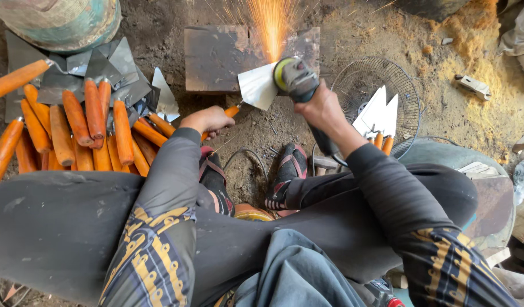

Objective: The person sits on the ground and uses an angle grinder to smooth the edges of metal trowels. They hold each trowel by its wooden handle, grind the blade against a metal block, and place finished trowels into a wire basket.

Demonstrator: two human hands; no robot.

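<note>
Orange-handled trowel (256, 86) lies on a steel block (216, 57) at 12 o'clock | left hand (208, 119) clenched round its handle | right hand (321, 108) grasps an angle grinder (296, 78), disc on the blade, sparks flying upward | heap of trowels (85, 125) at 10 o'clock | wire fan guard (375, 74) with more trowels at 2 o'clock.

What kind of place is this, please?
Probably a small outdoor metal workshop: an angle grinder throws sparks off a trowel blade, a pile of orange-handled trowels lies nearby, and the floor is dirt.
</note>
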